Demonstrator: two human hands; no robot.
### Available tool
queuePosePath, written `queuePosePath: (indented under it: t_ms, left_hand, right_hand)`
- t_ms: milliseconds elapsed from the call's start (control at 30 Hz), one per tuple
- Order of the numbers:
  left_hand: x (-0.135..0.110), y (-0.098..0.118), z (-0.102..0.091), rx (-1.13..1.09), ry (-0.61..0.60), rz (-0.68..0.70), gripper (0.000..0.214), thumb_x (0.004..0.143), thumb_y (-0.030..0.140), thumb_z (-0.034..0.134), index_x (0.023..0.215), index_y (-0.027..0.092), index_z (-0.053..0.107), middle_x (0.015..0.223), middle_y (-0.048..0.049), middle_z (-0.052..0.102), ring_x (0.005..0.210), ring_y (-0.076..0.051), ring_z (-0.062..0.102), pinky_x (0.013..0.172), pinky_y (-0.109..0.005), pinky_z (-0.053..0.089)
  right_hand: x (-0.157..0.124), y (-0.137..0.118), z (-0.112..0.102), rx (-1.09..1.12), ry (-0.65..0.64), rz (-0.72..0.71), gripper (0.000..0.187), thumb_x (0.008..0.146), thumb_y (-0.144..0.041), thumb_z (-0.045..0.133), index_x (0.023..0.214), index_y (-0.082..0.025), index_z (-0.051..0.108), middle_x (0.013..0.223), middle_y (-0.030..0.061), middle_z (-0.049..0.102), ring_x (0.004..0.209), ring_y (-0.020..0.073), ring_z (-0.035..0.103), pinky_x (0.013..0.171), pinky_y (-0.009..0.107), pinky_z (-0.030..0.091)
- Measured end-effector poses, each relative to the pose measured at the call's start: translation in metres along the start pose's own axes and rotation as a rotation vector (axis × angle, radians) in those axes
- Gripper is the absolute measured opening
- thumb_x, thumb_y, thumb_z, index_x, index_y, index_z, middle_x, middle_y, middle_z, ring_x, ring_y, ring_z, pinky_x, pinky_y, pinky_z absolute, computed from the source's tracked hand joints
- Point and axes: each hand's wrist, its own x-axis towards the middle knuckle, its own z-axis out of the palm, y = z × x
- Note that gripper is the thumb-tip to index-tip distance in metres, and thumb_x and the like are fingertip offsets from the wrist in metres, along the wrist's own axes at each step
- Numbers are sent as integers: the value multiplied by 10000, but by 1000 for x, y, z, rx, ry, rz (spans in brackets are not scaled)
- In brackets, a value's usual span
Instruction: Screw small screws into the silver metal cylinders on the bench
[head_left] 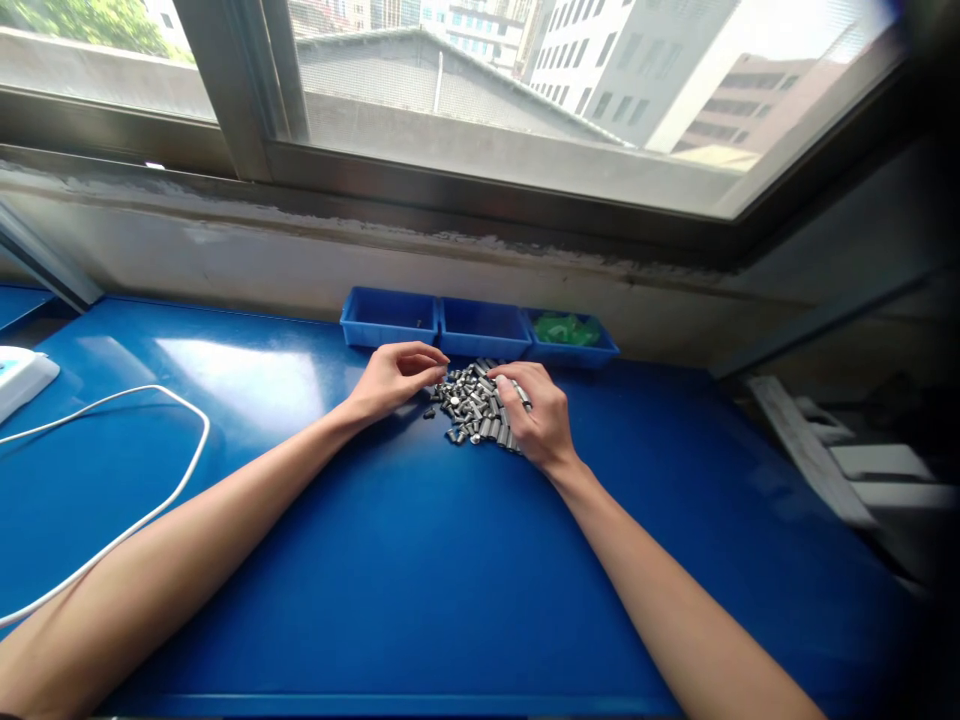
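Observation:
A pile of small metal parts (471, 398), short cylinders and stubby fittings, lies on the blue tabletop between my hands. At its left edge is my left hand (397, 380), its fingers curled and the thumb drawn up near the fingertips. Anything pinched there is too small to make out. On the right side, my right hand (538, 410) is closed around a shiny metal cylinder (523, 396), which shows between thumb and fingers. Its fingertips reach over the pile and hide part of it. A loose dark fitting (429, 413) sits just left of the heap.
Three joined blue bins stand behind the pile: the left bin (390, 335), the middle bin (484, 345), and the right one holding green plastic (566, 328). A white cable (196, 460) crosses the left side near a white power strip (22, 375). A window wall rises behind.

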Motion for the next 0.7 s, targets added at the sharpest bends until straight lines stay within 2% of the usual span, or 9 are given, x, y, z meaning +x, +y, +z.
queuePosePath:
  t_ms: [233, 367, 533, 700]
  left_hand:
    - [-4, 2, -1, -75, 38, -16, 357, 779, 410, 825, 1007, 139, 780, 956, -99, 801, 902, -248, 773, 877, -367, 623]
    - [-6, 2, 2, -97, 191, 55, 482, 776, 382, 823, 1170, 118, 741, 1135, -144, 775, 1101, -283, 739, 1050, -425, 566]
    - [-4, 0, 2, -103, 283, 86, 701, 786, 392, 795, 1409, 139, 597, 1413, -174, 633, 1249, -302, 665, 1109, -430, 527]
    - [-1, 0, 0, -151, 252, 82, 838, 786, 400, 791, 1529, 194, 461, 1557, -184, 486, 1278, -336, 639, 1071, -437, 545]
  right_hand:
    - [1, 4, 0, 16, -28, 17, 226, 989, -354, 537, 970, -245, 735, 1020, 66, 758, 1031, 263, 661, 937, 445, 523]
    - [1, 4, 0, 20, -37, 12, 219, 987, -357, 546, 972, -247, 735, 1022, 68, 757, 1031, 266, 660, 929, 450, 527]
    - [1, 6, 1, 17, -37, 15, 202, 982, -360, 564, 982, -252, 735, 1034, 66, 756, 1041, 269, 663, 940, 455, 530]
    - [1, 8, 1, 20, -45, 17, 191, 981, -354, 575, 997, -246, 731, 1051, 67, 751, 1059, 264, 661, 955, 448, 525]
